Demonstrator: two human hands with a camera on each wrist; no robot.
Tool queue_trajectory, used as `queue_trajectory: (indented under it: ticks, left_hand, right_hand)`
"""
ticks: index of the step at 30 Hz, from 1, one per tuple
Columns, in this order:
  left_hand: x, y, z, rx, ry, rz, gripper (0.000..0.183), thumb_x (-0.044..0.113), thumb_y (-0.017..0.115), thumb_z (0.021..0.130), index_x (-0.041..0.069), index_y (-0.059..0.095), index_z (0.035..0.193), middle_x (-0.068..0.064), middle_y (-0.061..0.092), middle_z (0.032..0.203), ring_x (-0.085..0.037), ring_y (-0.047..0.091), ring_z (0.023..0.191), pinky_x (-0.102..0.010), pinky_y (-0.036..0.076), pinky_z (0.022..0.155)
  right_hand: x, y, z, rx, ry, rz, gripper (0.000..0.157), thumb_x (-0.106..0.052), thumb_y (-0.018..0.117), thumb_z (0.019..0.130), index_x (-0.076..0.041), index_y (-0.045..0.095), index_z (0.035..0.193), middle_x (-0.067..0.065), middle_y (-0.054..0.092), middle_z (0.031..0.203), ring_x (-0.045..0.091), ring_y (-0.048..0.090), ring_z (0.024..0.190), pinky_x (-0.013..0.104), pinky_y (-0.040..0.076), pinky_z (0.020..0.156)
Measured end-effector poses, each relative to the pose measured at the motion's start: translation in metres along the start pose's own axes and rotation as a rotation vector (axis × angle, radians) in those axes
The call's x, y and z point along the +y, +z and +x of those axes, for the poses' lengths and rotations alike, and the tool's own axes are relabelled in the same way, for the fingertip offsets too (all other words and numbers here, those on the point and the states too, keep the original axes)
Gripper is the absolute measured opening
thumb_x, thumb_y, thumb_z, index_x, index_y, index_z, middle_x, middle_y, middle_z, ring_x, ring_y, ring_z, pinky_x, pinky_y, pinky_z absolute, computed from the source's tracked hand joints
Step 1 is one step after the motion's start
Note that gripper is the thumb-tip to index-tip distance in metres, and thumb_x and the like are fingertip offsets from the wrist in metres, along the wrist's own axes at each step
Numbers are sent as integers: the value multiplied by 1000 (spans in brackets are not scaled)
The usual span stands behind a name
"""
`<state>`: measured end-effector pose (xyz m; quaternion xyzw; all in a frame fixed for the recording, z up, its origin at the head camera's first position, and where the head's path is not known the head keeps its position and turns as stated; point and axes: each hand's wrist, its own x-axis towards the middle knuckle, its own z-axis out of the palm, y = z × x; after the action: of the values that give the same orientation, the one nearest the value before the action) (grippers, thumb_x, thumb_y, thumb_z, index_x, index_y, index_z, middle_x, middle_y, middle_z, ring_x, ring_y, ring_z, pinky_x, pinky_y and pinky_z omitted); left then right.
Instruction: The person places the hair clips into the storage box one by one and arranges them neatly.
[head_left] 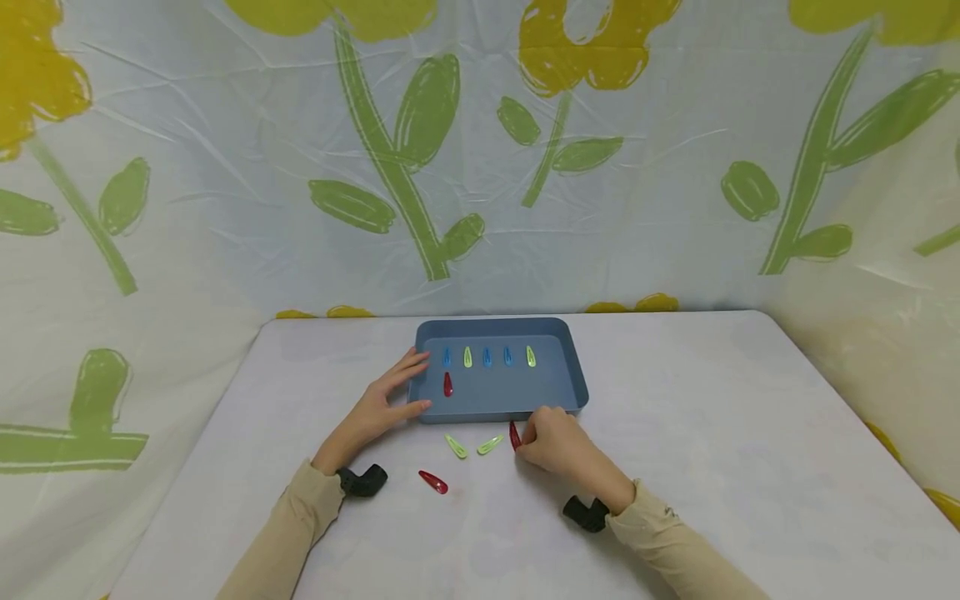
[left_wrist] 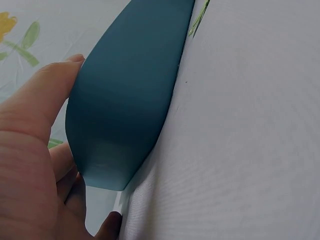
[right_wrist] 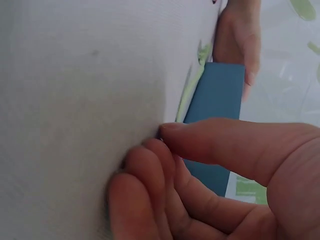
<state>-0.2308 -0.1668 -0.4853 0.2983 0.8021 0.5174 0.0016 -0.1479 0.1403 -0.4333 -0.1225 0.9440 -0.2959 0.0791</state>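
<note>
A blue tray (head_left: 517,392) stands near the table's far edge, holding a row of blue and light-green snap hair clips and a red hair clip (head_left: 447,384) below the row's left end. My left hand (head_left: 372,410) touches the tray's left side with its fingers spread; the left wrist view shows the thumb at the tray wall (left_wrist: 122,100). In front of the tray, my right hand (head_left: 558,442) pinches a red hair clip (head_left: 514,435) at the table surface. The right wrist view shows thumb and fingertips together, mostly hiding that clip.
Two light-green hair clips, one left (head_left: 455,447) and one right (head_left: 490,444), lie on the white table before the tray. Another red clip (head_left: 432,482) lies closer to me. A flower-patterned curtain (head_left: 262,167) hangs behind the table.
</note>
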Motion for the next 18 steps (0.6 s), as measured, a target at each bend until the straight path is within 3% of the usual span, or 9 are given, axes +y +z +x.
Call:
queue_trajectory:
  ticks: [10, 18]
  left_hand:
    - [35, -4, -2, -14, -17, -3, 64, 4, 75, 88, -9, 45, 143, -22, 29, 158, -36, 11, 151, -60, 14, 117]
    - [36, -4, -1, -16, -20, -18, 64, 5, 75, 88, -8, 45, 144, -21, 29, 159, -33, 11, 151, -58, 13, 117]
  right_hand:
    - [3, -6, 1, -98, 3, 48, 30, -1, 74, 81, -9, 64, 54, -7, 48, 44, 8, 44, 42, 22, 36, 43]
    - [3, -4, 1, -52, 48, 37, 46, -25, 76, 89, -8, 61, 49, -7, 44, 38, 7, 41, 37, 22, 33, 40]
